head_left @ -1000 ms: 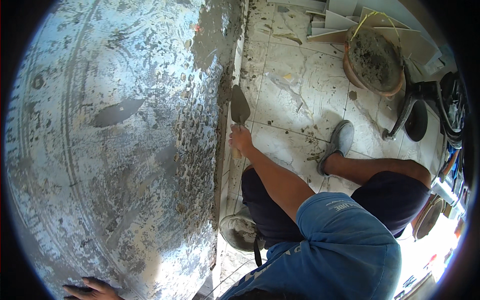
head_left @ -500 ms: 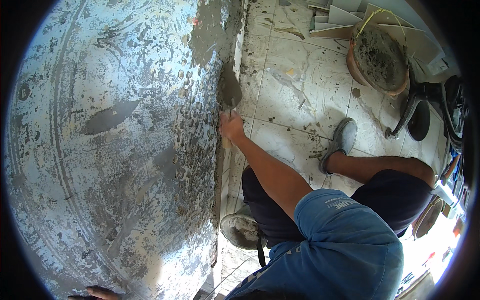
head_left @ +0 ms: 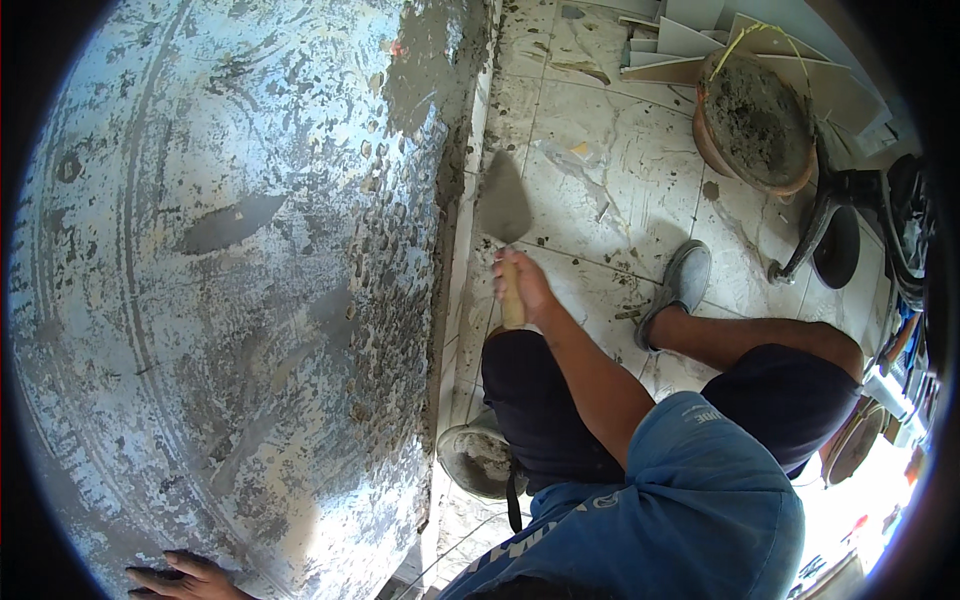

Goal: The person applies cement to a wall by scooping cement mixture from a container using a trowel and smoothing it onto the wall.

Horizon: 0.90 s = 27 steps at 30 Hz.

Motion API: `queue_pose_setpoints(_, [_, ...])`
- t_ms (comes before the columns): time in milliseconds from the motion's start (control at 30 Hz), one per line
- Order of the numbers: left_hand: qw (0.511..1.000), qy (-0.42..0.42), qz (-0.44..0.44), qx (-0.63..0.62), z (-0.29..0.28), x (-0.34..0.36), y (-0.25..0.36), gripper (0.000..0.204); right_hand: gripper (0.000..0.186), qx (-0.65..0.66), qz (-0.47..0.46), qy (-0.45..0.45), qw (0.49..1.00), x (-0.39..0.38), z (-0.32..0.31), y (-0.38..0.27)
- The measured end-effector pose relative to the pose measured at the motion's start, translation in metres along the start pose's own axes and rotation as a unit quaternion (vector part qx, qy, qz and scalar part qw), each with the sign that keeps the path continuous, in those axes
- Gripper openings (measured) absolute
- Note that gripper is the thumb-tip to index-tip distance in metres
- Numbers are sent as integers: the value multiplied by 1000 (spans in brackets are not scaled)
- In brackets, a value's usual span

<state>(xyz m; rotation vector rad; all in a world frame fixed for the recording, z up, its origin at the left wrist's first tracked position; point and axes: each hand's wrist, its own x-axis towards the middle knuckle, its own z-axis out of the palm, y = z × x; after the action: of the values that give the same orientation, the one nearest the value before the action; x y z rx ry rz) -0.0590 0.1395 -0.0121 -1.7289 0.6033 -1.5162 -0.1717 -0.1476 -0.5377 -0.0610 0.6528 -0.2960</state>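
My right hand (head_left: 522,283) is wrapped round the wooden handle of a pointed trowel (head_left: 506,200), whose grey, mortar-smeared blade points away from me over the tiles, just right of the wall's foot. At the lower left my left hand (head_left: 186,578) lies with fingers spread against the wall (head_left: 230,400), holding nothing. The wall is patchy white and grey, with a rough, pitted band along its lower edge. Fresh grey mortar (head_left: 425,80) covers a patch of it at the far end.
A bucket with mortar (head_left: 755,120) and a yellow handle stands at the far right, before stacked tile pieces (head_left: 690,35). Near my knee sits a smaller bucket (head_left: 478,462). A black metal stand (head_left: 850,190) is at right. My shoe (head_left: 688,275) rests on the tiled floor (head_left: 600,150).
My right hand has drawn the trowel away from the wall's foot, to the right and slightly nearer me. More of my left hand now shows on the wall.
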Motion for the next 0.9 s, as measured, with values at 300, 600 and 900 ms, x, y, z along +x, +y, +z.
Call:
queue_pose_setpoints(300, [1000, -11, -10, -8, 6, -7, 7, 69, 27, -338, -462, 499, 651, 16, 4, -41])
queue_pose_setpoints(600, [1000, 4, -9, -8, 2, -3, -1, 70, 29, -418, -246, 172, 857, 23, 2, 59])
queue_pose_setpoints(900, [1000, -12, 0, 15, -2, -1, -4, 71, 23, -317, 14, 89, 944, 30, 23, 8])
